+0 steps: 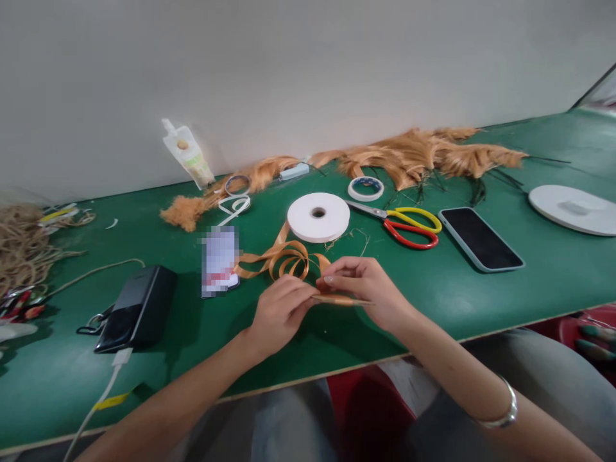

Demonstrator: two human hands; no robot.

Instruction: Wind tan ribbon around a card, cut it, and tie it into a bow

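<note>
My left hand [283, 314] is closed in a pinch on one end of a thin stick partly wrapped in orange ribbon [341, 299]. The stick points right, and its bare tip passes by my right palm. My right hand [373, 285] has thumb and index finger pinched on a length of orange ribbon [321, 262] just above the stick. Loose curls of this ribbon lie on the table behind my hands and lead to a white-faced ribbon roll [317, 221]. Fingers hide the exact spot where ribbon and stick meet.
On the green table [462, 295] lie scissors with red and yellow handles [409, 224], a phone [481, 239], a blurred-out phone [220, 260], a tape roll [366, 188] and a power bank [139, 308]. Orange fibre bunches [414, 157] line the wall. A white disc [572, 208] is at right.
</note>
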